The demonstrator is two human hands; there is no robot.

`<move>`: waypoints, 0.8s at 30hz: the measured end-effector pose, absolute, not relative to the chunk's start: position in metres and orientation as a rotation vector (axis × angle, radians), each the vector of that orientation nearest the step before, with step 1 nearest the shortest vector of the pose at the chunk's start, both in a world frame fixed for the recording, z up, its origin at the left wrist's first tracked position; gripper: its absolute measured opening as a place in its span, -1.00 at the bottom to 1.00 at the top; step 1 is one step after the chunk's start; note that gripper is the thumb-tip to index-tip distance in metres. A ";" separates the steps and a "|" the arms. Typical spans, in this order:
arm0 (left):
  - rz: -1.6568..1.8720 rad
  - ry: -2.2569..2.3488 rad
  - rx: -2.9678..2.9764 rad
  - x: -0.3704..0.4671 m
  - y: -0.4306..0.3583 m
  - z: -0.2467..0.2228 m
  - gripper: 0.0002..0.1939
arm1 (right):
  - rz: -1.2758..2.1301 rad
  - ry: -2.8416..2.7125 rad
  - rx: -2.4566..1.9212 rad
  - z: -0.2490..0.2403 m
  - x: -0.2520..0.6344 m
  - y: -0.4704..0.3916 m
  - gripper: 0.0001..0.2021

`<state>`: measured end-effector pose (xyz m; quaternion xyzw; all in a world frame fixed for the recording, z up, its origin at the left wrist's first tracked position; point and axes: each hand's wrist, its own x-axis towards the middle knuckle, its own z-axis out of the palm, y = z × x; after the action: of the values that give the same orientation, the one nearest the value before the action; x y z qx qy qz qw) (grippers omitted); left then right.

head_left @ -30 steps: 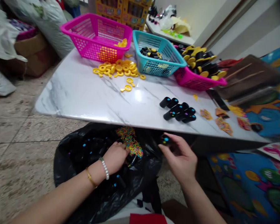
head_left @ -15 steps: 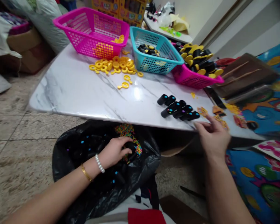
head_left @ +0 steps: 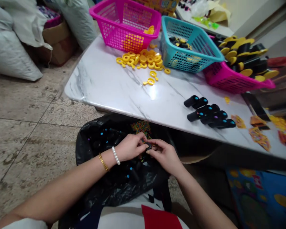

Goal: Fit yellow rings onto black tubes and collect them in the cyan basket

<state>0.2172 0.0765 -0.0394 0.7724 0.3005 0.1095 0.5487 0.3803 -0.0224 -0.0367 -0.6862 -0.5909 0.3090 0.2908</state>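
Observation:
My left hand (head_left: 131, 146), with a pearl bracelet and a gold bangle at its wrist, pinches a black cylinder (head_left: 148, 146) over the black bag (head_left: 143, 178). Opposite it, the fingers of my right hand (head_left: 165, 156) close on the same cylinder from the right. Under the hands the bag holds small multicoloured beads (head_left: 141, 128) and many black cylinders with blue dots (head_left: 132, 173). Several more black cylinders (head_left: 208, 111) lie grouped on the marble-patterned table (head_left: 105, 86).
Yellow ring pieces (head_left: 143, 59) lie beside a pink basket (head_left: 131, 35) and a turquoise basket (head_left: 190, 54). Another pink basket (head_left: 233, 79) holds black and yellow pieces. Orange scraps (head_left: 259, 138) lie at the table's right. White sacks (head_left: 11, 47) stand at left.
My right hand has moved left from the table edge to the bag and met my left hand at the black cylinder. The view has shifted, so the table and baskets appear further right.

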 end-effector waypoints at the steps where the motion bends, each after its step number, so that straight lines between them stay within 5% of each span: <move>1: 0.260 0.708 1.787 0.216 0.078 -0.040 -0.84 | 0.832 -1.516 -1.825 -0.038 0.380 -0.021 -0.71; 5: 0.333 0.755 1.610 0.212 0.083 -0.045 -0.78 | 0.749 -1.497 -1.729 -0.031 0.374 -0.009 -0.69; 11: 0.377 0.849 1.952 0.215 0.080 -0.051 -0.82 | 1.175 -0.903 -1.697 -0.037 0.367 0.012 -0.66; 18: 0.212 0.788 2.295 0.217 0.077 -0.064 -0.92 | 1.706 -1.159 -1.699 -0.041 0.371 0.008 -0.73; 24: 0.470 0.879 2.032 0.219 0.089 -0.056 -0.88 | 1.415 -0.641 -1.598 -0.050 0.360 0.021 -0.57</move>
<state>0.2192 0.0887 -0.0562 0.8127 0.3514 0.1880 0.4251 0.3603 0.0213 -0.0504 -0.6437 -0.2582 0.5700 0.4406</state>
